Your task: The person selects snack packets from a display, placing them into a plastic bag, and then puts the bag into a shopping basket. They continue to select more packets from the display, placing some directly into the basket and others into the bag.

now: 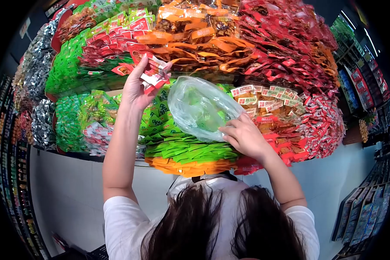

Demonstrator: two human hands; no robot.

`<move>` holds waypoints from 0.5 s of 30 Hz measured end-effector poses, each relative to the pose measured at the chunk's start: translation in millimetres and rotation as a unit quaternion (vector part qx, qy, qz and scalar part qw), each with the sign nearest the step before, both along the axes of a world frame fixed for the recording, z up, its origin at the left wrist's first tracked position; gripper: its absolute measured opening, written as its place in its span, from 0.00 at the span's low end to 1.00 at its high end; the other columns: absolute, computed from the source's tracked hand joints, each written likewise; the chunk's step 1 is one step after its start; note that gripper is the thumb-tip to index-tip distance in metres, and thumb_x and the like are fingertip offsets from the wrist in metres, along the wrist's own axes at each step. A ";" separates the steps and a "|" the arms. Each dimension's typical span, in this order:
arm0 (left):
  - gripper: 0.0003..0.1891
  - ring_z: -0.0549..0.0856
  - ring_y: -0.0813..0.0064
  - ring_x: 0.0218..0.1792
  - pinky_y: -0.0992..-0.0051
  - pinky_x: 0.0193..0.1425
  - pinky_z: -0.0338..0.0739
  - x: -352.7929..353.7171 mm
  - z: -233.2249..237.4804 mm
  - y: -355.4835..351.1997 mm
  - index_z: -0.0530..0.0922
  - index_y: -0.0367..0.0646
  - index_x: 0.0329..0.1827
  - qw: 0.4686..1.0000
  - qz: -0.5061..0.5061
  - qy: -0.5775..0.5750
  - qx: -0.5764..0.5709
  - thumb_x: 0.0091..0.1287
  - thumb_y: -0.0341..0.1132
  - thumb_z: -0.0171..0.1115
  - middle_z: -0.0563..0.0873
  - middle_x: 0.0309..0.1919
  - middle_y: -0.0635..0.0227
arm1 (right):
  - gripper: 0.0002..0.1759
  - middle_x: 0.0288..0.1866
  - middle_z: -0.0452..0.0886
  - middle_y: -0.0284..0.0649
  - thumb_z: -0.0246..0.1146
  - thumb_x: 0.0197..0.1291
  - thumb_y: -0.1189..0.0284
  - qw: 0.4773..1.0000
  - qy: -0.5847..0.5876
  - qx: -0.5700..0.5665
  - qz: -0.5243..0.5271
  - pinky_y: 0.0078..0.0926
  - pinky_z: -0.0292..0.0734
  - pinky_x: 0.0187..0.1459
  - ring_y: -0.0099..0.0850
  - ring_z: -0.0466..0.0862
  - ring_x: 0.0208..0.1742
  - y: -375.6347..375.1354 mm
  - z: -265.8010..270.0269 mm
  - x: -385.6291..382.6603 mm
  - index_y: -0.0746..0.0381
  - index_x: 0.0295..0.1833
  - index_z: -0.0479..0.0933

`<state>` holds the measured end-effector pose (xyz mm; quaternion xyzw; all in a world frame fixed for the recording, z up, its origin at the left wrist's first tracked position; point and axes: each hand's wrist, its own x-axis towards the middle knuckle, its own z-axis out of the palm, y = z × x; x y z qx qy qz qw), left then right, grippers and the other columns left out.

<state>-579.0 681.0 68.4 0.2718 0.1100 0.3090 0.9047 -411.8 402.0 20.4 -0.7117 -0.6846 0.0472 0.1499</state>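
Observation:
Several red and white snack packets [155, 74] are gripped between the thumb and fingers of my left hand [138, 89], above the green packets. My right hand [242, 135] pinches the rim of a clear plastic bag [194, 108], which hangs with its mouth spread wide, to the right of my left hand. The bag looks empty or nearly so. Green packets [182, 147] lie in a pile under the bag. Red packets [102, 47] fill a section behind my left hand.
A tiered display holds orange packets [203, 47] at the back, dark red packets [286, 26] at the back right and small red and white packets [323, 121] at the right. A ledge separates the tiers. Shelves [364, 208] stand at the right, others [13, 173] at the left.

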 end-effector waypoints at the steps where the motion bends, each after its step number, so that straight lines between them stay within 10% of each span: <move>1: 0.12 0.82 0.51 0.52 0.51 0.53 0.81 -5.5 3.0 -6.9 0.76 0.41 0.42 1.000 0.023 0.012 0.011 0.69 0.41 0.61 0.83 0.39 0.59 | 0.14 0.44 0.80 0.42 0.63 0.58 0.68 0.999 0.028 0.013 0.010 0.40 0.66 0.62 0.42 0.73 0.54 1.4 3.0 2.7 0.58 0.50 0.82; 5: 0.12 0.87 0.63 0.43 0.62 0.46 0.84 -5.2 11.0 -75.7 0.77 0.42 0.45 0.993 0.040 0.106 0.026 0.67 0.40 0.63 0.85 0.38 0.60 | 0.19 0.49 0.80 0.43 0.67 0.56 0.66 0.975 0.135 0.178 0.008 0.33 0.72 0.56 0.39 0.78 0.51 7.0 25.8 1.0 0.63 0.52 0.78; 12: 0.16 0.86 0.73 0.41 0.71 0.45 0.83 37.6 -21.5 -181.4 0.76 0.37 0.52 0.994 0.016 0.105 0.010 0.65 0.35 0.65 0.85 0.42 0.63 | 0.23 0.44 0.81 0.39 0.70 0.53 0.70 0.860 0.493 0.118 -0.060 0.26 0.77 0.48 0.30 0.82 0.44 -4.9 41.9 -8.0 0.64 0.54 0.76; 15: 0.15 0.86 0.75 0.40 0.73 0.43 0.81 42.4 -31.0 -194.9 0.76 0.37 0.53 0.992 0.003 0.120 -0.030 0.66 0.32 0.64 0.85 0.43 0.64 | 0.16 0.39 0.80 0.38 0.69 0.53 0.72 0.906 0.391 0.148 -0.065 0.24 0.76 0.44 0.28 0.82 0.41 -10.3 37.5 7.2 0.65 0.47 0.78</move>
